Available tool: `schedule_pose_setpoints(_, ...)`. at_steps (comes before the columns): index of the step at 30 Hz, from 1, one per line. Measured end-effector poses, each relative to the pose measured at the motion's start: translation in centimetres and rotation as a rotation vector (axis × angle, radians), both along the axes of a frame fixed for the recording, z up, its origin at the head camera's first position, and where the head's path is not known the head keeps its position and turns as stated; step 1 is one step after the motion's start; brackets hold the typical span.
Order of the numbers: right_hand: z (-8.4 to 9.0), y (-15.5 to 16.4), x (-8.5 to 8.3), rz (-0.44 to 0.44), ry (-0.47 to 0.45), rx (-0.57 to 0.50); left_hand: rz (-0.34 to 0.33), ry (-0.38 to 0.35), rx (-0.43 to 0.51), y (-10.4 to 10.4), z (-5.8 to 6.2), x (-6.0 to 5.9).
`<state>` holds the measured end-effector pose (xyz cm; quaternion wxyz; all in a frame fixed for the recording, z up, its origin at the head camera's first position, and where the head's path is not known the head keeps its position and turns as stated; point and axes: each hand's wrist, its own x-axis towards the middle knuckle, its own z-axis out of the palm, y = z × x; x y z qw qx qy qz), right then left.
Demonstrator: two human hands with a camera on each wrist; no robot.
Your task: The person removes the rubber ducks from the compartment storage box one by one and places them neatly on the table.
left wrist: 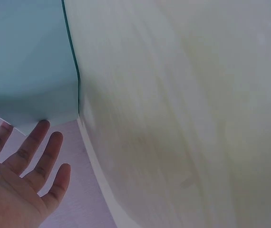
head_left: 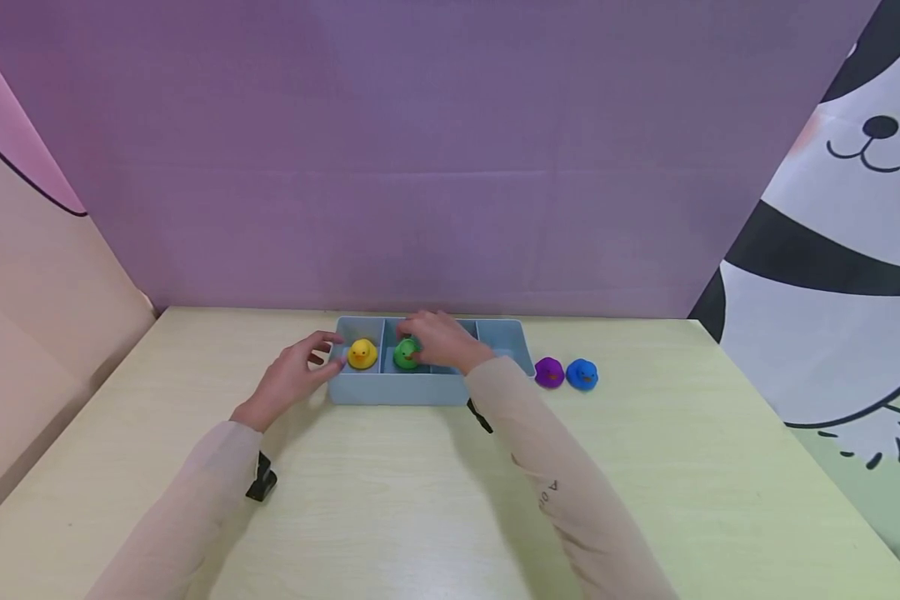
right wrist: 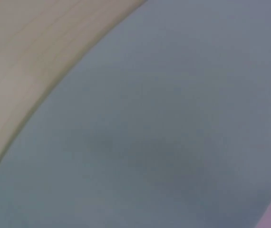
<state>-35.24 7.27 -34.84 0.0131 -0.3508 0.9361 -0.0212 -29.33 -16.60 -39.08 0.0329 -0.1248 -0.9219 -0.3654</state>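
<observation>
A light blue box [head_left: 399, 390] split into compartments lies near the table's back edge. In its leftmost compartment sits a yellow rubber duck [head_left: 361, 355]. My right hand [head_left: 444, 340] reaches over the front wall and pinches a green rubber duck [head_left: 405, 354] in the second compartment, thumb on one side and fingers on the other. Loosely spread around the box's left end is my left hand [head_left: 288, 372], its fingertips right at the wall in the left wrist view. The right wrist view is mostly filled by the box wall, hiding the duck.
A purple rubber duck [head_left: 549, 372] and a blue rubber duck [head_left: 582, 375] stand on the table [head_left: 390, 500] just right of the box. Behind the table rises a purple backdrop [head_left: 420, 167]. A panda picture [head_left: 855, 333] covers the right side.
</observation>
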Motion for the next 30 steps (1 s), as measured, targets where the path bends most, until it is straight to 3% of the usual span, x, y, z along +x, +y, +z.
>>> schedule_pose_setpoints(30, -0.36, -0.47, -0.48, 0.010, 0.017, 0.042, -0.003, 0.001, -0.006, 0.04, 0.25, 0.14)
